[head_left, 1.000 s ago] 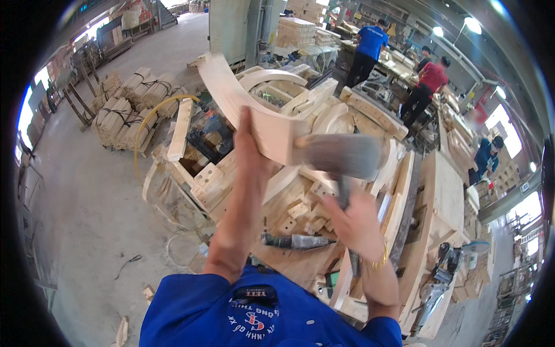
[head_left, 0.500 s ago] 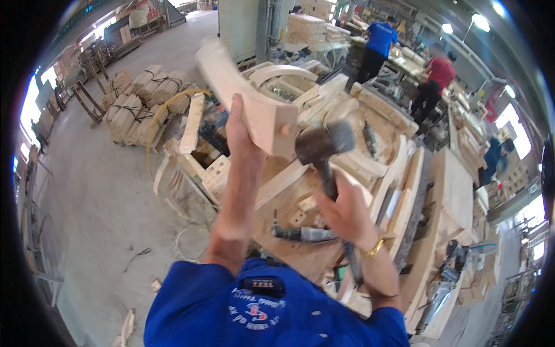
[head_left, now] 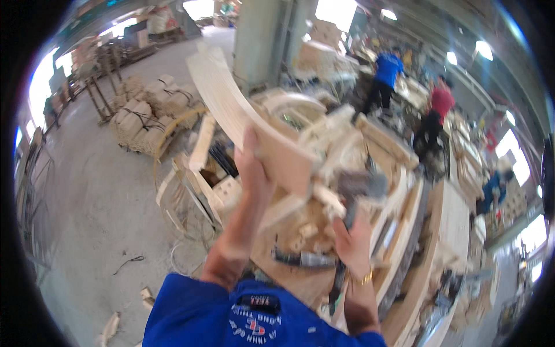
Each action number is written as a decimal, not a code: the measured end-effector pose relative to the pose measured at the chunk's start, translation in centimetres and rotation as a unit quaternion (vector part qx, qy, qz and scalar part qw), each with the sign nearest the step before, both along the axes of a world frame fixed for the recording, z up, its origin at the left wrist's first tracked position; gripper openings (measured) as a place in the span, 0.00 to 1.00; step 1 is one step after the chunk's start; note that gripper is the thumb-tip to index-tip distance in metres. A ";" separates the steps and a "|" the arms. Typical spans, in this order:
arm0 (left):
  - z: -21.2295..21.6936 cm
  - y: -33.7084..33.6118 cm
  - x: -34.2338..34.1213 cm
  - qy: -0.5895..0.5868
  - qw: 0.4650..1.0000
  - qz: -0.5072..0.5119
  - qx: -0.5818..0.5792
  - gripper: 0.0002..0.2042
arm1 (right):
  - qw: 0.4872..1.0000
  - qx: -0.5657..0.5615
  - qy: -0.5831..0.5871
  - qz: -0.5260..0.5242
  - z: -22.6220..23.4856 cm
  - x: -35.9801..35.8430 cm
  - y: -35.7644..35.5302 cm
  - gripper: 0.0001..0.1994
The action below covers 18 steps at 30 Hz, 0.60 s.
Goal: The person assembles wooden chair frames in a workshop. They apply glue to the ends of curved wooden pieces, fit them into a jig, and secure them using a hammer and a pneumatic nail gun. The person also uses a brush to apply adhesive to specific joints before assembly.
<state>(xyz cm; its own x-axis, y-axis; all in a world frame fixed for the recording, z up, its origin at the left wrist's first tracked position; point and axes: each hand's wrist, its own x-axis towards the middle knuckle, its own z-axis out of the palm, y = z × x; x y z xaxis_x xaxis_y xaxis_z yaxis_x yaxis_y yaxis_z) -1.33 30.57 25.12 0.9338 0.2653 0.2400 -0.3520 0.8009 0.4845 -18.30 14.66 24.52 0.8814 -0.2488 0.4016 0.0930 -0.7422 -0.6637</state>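
A bright blue shirt (head_left: 202,318) clothes the person, its short sleeves (head_left: 186,294) leaving the forearms (head_left: 232,248) bare. On its front, white lettering (head_left: 250,338) curves around a red-and-white emblem (head_left: 258,329). Above sits a dark rounded patch (head_left: 258,303) — perhaps a label, though blur hides its make. A gold-coloured bracelet (head_left: 366,279) circles the wrist behind the right hand (head_left: 352,242).

we see pale cream curved wood (head_left: 221,97) streaked with fine lines; a dark grey mallet (head_left: 362,184); a gold bracelet (head_left: 366,279); our bright blue shirt (head_left: 184,307) with white-and-red print; grey floor (head_left: 104,214); one co-worker's red shirt (head_left: 442,103), another's blue shirt (head_left: 388,69)
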 end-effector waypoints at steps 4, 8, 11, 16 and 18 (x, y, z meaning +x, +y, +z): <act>-1.7 1.1 0.6 -0.025 0.997 0.026 0.064 0.21 | 0.978 0.195 -0.039 -0.057 -0.9 -1.2 -3.5 0.16; -2.9 5.2 3.1 -0.074 0.995 0.014 0.066 0.21 | 0.951 0.296 -0.091 -0.008 0.5 -2.7 -4.6 0.16; -1.6 5.1 4.5 0.008 0.942 0.277 0.189 0.14 | 0.947 0.305 -0.100 0.034 1.5 -3.5 -4.2 0.22; -3.7 1.7 4.2 -0.090 0.886 0.215 0.400 0.15 | 0.906 0.305 -0.285 0.069 6.0 -3.8 -5.2 0.26; -5.0 1.6 4.5 -0.118 0.876 0.183 0.430 0.18 | 0.841 0.327 -0.427 0.066 9.8 -4.3 -5.9 0.27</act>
